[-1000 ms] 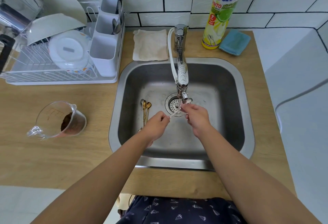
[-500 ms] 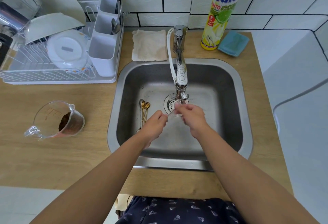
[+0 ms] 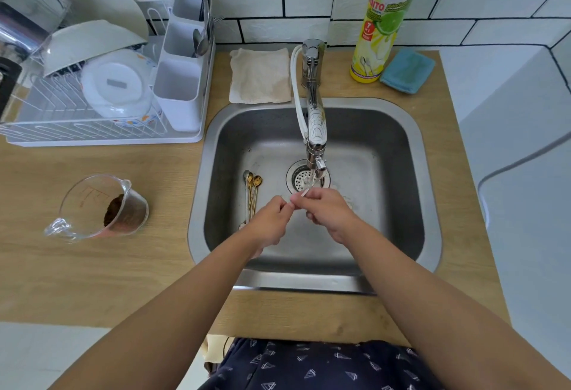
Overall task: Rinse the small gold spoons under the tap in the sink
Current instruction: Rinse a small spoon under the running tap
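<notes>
Both hands meet under the tap [image 3: 315, 130], the left hand [image 3: 268, 223] and right hand [image 3: 329, 212] pinching one thin spoon [image 3: 304, 193] whose bowl blurs in the water, while more gold spoons [image 3: 253, 193] lie in the sink [image 3: 398, 148], handles partly hidden by the left wrist.

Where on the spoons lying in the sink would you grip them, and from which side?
Pinch the thin handles near their middle, coming from above. The spoons lie flat on the sink floor, bowls towards the back wall, so the handles give the fingers a narrow part to close on.
</notes>
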`<move>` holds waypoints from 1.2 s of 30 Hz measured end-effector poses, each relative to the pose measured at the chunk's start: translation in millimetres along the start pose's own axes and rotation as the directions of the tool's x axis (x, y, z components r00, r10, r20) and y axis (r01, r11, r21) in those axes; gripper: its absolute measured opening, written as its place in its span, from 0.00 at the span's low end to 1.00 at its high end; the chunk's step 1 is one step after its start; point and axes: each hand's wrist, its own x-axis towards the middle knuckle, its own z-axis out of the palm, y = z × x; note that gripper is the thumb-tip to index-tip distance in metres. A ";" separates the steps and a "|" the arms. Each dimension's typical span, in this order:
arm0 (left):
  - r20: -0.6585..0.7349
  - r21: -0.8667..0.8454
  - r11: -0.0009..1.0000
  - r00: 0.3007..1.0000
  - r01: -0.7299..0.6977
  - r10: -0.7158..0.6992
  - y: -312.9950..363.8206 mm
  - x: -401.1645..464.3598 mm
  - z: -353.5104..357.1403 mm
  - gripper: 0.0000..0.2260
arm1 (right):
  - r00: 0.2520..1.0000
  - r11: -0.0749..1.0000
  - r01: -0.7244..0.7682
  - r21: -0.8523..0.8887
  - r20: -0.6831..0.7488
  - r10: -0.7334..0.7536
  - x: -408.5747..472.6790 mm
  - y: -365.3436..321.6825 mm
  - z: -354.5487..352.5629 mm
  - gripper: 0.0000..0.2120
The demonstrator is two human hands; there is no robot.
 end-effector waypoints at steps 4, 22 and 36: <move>-0.015 0.026 1.000 1.000 0.008 -0.007 -3.0 -2.4 -1.8 0.12 | 0.978 0.985 0.016 0.169 -0.209 0.020 7.7 -5.8 -11.5 0.06; -0.106 0.476 0.875 0.982 -0.087 0.155 -21.4 -10.3 -16.4 0.12 | 0.976 0.977 0.151 -0.152 -0.137 -0.172 9.4 6.8 3.2 0.04; -0.084 0.693 0.705 0.954 -0.152 0.288 -28.3 -10.8 -26.0 0.18 | 0.996 0.985 -0.018 0.174 -0.085 0.034 10.3 -7.9 -5.5 0.15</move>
